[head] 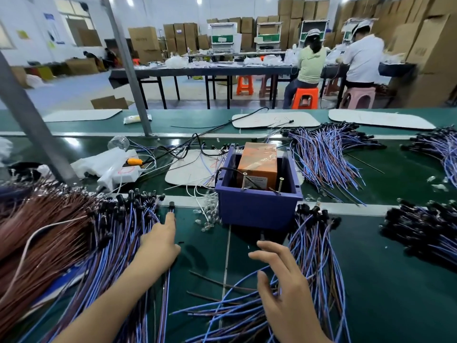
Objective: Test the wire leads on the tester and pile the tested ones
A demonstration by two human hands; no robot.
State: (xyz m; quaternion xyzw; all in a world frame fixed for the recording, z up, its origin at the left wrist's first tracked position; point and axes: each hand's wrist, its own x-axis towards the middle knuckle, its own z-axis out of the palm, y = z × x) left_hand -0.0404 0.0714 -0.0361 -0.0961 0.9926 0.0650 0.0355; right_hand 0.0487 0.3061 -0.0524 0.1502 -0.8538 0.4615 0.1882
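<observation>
The tester is a purple box (257, 211) with an orange unit (258, 162) inside and two upright screws (280, 185) at its near rim. A big pile of brown and blue wire leads (74, 243) with black caps lies to the left. My left hand (160, 241) rests palm down on that pile's right edge, its index finger stretched along one lead (171, 206) that sticks out of the pile. My right hand (284, 280) hovers with fingers spread over a loose pile of blue leads (314, 243) in front of the box, holding nothing.
More lead piles lie behind the box (321, 157) and at the right (420, 231). Small clear parts (207, 216) lie left of the box. White plastic pieces and a power strip (116, 167) sit mid-left by a slanted metal post (42, 134). Two people sit at a far table.
</observation>
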